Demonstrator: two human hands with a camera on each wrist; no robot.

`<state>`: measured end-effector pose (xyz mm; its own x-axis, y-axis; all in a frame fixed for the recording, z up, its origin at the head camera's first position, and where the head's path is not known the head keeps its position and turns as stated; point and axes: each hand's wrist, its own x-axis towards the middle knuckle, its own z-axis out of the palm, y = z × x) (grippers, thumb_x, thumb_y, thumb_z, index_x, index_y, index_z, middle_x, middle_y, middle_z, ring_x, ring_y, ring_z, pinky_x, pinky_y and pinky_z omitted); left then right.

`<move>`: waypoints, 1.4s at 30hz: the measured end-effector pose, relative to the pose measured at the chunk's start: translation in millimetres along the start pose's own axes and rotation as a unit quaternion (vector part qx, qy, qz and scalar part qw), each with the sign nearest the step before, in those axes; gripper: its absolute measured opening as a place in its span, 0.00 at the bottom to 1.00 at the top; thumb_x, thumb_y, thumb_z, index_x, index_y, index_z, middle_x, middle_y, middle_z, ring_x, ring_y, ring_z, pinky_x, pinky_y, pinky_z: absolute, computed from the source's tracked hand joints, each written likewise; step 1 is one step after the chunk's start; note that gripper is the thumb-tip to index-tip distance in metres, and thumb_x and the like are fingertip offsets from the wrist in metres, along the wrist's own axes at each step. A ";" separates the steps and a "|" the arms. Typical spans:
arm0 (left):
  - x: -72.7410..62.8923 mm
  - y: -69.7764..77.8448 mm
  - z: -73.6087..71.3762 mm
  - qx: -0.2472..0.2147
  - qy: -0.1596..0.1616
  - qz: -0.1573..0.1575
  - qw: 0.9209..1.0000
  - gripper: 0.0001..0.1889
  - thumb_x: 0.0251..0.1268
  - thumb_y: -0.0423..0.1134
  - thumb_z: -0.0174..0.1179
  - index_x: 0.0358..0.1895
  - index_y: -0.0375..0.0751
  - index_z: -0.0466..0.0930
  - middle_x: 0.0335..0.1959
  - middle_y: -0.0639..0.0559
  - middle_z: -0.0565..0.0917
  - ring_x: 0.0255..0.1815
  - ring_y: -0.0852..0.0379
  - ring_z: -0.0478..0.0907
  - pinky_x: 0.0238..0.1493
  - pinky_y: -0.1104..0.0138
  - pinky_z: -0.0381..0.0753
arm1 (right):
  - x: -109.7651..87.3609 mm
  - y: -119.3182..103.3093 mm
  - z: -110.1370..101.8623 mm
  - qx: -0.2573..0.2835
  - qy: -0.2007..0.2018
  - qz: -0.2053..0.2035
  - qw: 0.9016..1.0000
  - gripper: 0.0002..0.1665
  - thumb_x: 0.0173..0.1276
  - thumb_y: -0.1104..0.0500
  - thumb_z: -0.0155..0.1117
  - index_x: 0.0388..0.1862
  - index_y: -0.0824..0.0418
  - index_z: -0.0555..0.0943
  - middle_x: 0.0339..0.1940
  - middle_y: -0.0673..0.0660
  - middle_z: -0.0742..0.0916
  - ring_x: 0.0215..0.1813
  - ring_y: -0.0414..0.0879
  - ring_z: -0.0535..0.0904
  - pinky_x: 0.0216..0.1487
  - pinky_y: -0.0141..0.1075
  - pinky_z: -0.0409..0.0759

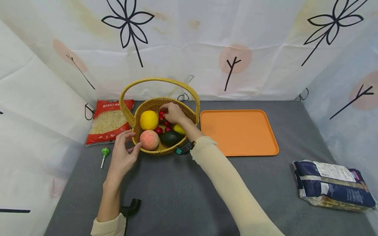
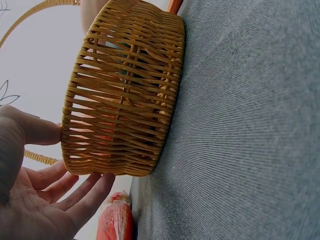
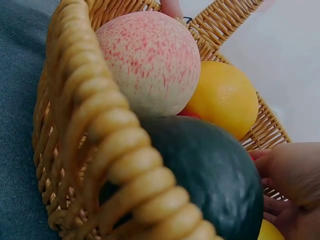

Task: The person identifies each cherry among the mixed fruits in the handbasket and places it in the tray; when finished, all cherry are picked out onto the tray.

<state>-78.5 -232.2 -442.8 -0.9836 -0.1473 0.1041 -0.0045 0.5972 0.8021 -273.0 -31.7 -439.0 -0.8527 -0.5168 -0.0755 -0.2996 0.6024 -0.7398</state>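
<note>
1. L hand [image 1: 124, 158]: spread wide, touching basket [image 2: 122, 112], L side.
2. R hand [image 1: 174, 114]: in basket w/ red fruits [image 1: 158, 130]; can't tell if gripping.
3. Basket: far, L of orange tray [image 1: 239, 132].

Woven cane basket [image 2: 120, 110], matt, ribbed cloth-topped bench [image 2: 240, 125]
Glossy avocado [image 3: 210, 170], smooth yellow fruit [image 3: 225, 97], matt peach [image 3: 150, 60]; smooth, plastic-looking tray [image 1: 236, 131]; shiny plastic pasta bag [image 1: 107, 123].

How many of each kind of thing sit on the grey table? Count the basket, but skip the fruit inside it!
Wicker basket: 1
Orange tray: 1
Food bags: 2 (a red bag and a dark blue bag)
Green lollipop: 1
Total: 5
</note>
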 end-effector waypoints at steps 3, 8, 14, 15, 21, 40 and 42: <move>-0.4 -0.6 0.3 -0.003 0.000 0.000 1.000 0.25 0.77 0.33 0.66 0.71 0.30 0.73 0.81 0.34 0.65 0.70 0.34 0.75 0.63 0.36 0.86 | 1.0 0.4 0.9 -0.011 -0.008 0.004 1.000 0.22 0.82 0.67 0.60 0.72 0.63 0.82 0.72 0.62 0.86 0.74 0.56 0.81 0.72 0.45 0.82; -0.4 -1.5 0.7 -0.002 0.003 -0.001 1.000 0.25 0.77 0.33 0.66 0.71 0.30 0.73 0.81 0.34 0.66 0.70 0.34 0.75 0.63 0.36 0.86 | -0.4 2.7 0.1 -0.016 -0.020 0.000 1.000 0.20 0.81 0.64 0.64 0.69 0.64 0.82 0.69 0.62 0.87 0.73 0.56 0.82 0.75 0.46 0.81; 0.2 -0.6 0.4 -0.006 0.002 -0.008 1.000 0.25 0.77 0.34 0.66 0.72 0.31 0.73 0.82 0.35 0.65 0.70 0.35 0.75 0.63 0.36 0.86 | -4.3 5.7 -2.2 0.006 -0.013 -0.013 1.000 0.20 0.81 0.63 0.66 0.68 0.65 0.83 0.67 0.62 0.88 0.71 0.56 0.82 0.74 0.47 0.82; 0.2 -0.3 0.3 -0.006 0.001 -0.009 1.000 0.25 0.77 0.34 0.66 0.72 0.31 0.73 0.82 0.35 0.65 0.70 0.35 0.75 0.63 0.36 0.86 | -5.4 6.2 -3.0 0.012 -0.009 -0.014 1.000 0.20 0.81 0.62 0.66 0.68 0.65 0.83 0.67 0.62 0.88 0.71 0.56 0.82 0.74 0.47 0.81; 0.1 -0.3 0.1 -0.006 0.001 -0.008 1.000 0.25 0.78 0.35 0.66 0.72 0.31 0.73 0.82 0.35 0.65 0.70 0.34 0.75 0.63 0.36 0.86 | -16.1 4.0 -10.6 0.058 0.013 -0.022 0.998 0.20 0.81 0.61 0.66 0.68 0.65 0.82 0.68 0.63 0.87 0.66 0.56 0.84 0.69 0.47 0.84; 0.1 -2.3 0.3 -0.006 -0.001 -0.008 1.000 0.26 0.78 0.35 0.66 0.73 0.32 0.72 0.82 0.35 0.65 0.70 0.35 0.75 0.63 0.35 0.86 | -106.8 -9.6 -56.2 0.152 -0.017 -0.126 0.980 0.24 0.79 0.64 0.68 0.71 0.66 0.80 0.70 0.64 0.82 0.50 0.61 0.93 0.55 0.39 0.92; -0.1 -2.8 0.1 -0.004 0.000 -0.007 1.000 0.26 0.78 0.35 0.66 0.72 0.32 0.73 0.82 0.35 0.65 0.70 0.35 0.75 0.63 0.35 0.86 | -121.7 -8.2 -62.1 0.171 -0.024 -0.139 0.975 0.23 0.78 0.66 0.68 0.70 0.67 0.80 0.68 0.65 0.81 0.47 0.65 0.92 0.52 0.36 0.91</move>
<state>-78.3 -233.8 -445.2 -0.9836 -0.1553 0.0921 -0.0173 0.5889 0.8081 -193.3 64.0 -382.2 -0.7362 -0.6633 0.1344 -0.3491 0.2020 -0.9151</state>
